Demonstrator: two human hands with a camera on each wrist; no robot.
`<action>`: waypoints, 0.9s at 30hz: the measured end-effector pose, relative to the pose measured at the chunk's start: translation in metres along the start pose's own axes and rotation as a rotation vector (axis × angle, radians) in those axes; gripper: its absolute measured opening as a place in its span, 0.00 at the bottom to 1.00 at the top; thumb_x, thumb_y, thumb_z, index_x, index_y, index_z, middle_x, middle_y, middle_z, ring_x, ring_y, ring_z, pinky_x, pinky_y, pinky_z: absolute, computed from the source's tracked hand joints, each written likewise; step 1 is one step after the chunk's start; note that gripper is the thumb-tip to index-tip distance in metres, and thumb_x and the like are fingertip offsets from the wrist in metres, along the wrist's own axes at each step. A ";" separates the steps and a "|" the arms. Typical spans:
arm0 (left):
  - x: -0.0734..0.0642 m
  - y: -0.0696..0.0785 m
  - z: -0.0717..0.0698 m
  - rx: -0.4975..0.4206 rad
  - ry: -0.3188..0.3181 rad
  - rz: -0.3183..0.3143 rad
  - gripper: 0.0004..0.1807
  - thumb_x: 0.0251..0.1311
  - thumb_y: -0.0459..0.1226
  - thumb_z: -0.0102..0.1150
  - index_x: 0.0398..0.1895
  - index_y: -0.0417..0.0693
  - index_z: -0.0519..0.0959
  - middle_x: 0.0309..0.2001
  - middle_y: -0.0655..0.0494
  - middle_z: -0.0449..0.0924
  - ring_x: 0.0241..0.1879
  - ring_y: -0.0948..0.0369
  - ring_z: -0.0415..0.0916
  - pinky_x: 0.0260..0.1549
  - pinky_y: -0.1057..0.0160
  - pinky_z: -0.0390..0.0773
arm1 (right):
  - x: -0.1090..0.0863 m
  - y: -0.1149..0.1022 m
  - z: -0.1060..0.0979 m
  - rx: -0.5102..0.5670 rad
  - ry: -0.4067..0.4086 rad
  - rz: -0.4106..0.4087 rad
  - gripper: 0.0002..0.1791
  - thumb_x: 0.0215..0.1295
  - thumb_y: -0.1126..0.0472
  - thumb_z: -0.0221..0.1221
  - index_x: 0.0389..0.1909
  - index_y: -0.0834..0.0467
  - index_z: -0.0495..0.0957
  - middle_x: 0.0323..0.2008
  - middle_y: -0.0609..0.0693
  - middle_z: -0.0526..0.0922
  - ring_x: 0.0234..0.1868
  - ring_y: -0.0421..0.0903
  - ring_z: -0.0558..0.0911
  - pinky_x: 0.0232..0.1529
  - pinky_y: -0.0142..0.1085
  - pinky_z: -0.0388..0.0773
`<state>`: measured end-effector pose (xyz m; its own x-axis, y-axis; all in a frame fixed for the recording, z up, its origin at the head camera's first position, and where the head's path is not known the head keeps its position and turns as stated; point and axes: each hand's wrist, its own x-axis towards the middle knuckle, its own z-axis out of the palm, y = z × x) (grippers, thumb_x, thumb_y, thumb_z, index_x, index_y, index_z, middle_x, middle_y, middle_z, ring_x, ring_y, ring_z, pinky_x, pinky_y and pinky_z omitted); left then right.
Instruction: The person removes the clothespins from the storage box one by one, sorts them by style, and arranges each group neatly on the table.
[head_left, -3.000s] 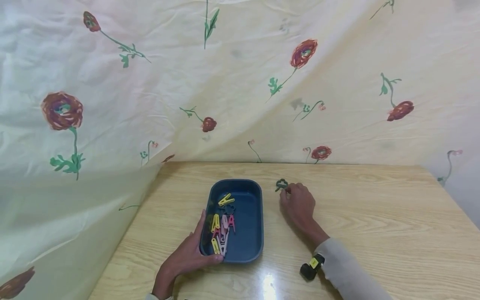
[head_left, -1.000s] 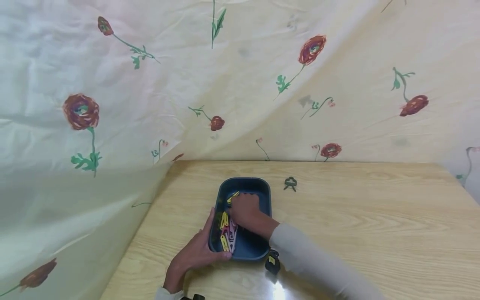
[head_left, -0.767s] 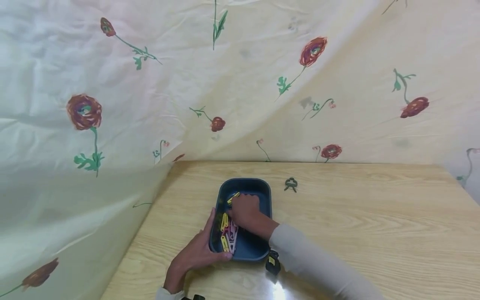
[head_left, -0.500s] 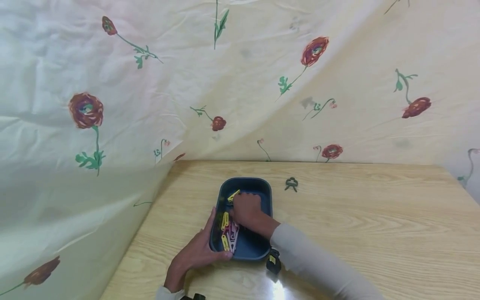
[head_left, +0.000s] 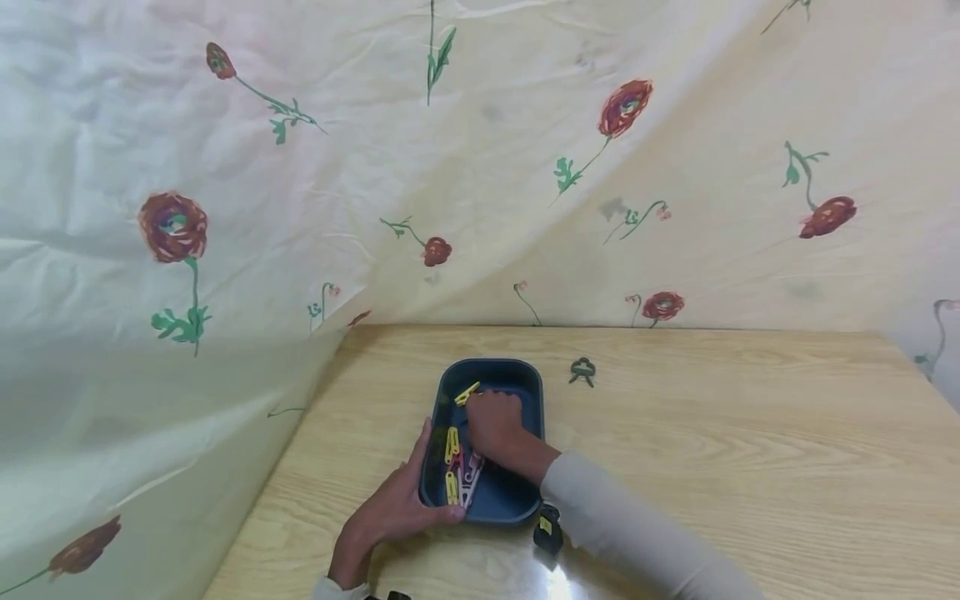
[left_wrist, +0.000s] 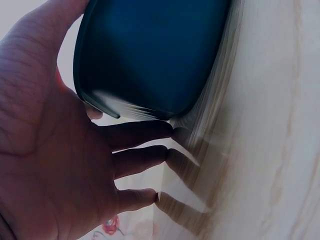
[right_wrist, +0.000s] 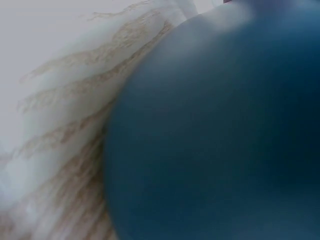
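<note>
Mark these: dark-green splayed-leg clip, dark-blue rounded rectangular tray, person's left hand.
Dark-green splayed-leg clip (head_left: 582, 372): head view, middle, just above the legs.
Dark-blue rounded rectangular tray (head_left: 508, 495): head view, bare floor, near right corner.
Left hand (head_left: 396, 502): head view, back of hand.

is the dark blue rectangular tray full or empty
Neither: in the dark blue rectangular tray, yellow clips and pinkish clips lie toward the left, and bare bottom shows nearer right; the right hand hides part.
</note>
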<state>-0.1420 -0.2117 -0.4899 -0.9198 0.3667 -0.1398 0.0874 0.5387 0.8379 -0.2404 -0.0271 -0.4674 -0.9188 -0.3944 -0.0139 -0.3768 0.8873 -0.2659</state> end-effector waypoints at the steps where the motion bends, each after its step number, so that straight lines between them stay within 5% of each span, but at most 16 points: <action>1: 0.000 0.000 0.000 0.005 0.002 0.003 0.68 0.53 0.53 0.73 0.80 0.62 0.27 0.59 0.49 0.73 0.48 0.59 0.73 0.54 0.54 0.69 | 0.000 0.000 0.000 -0.002 0.004 0.000 0.13 0.62 0.58 0.64 0.19 0.53 0.76 0.16 0.46 0.72 0.18 0.43 0.72 0.22 0.37 0.70; 10: 0.000 0.001 0.001 0.027 0.008 -0.023 0.67 0.52 0.54 0.72 0.80 0.61 0.28 0.60 0.48 0.73 0.50 0.58 0.72 0.58 0.49 0.68 | -0.004 0.002 -0.003 -0.061 0.081 -0.010 0.08 0.59 0.56 0.67 0.28 0.55 0.82 0.19 0.46 0.74 0.20 0.43 0.72 0.26 0.39 0.71; 27: -0.003 0.005 0.003 0.056 0.038 -0.048 0.68 0.50 0.56 0.74 0.81 0.61 0.30 0.73 0.39 0.59 0.59 0.51 0.67 0.61 0.41 0.64 | -0.029 0.013 -0.013 -0.123 0.241 -0.050 0.13 0.65 0.53 0.63 0.25 0.57 0.80 0.24 0.49 0.74 0.23 0.45 0.73 0.30 0.41 0.74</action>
<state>-0.1373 -0.2081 -0.4871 -0.9374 0.3107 -0.1576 0.0635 0.5972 0.7996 -0.2202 -0.0011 -0.4582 -0.8945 -0.3835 0.2297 -0.4204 0.8963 -0.1409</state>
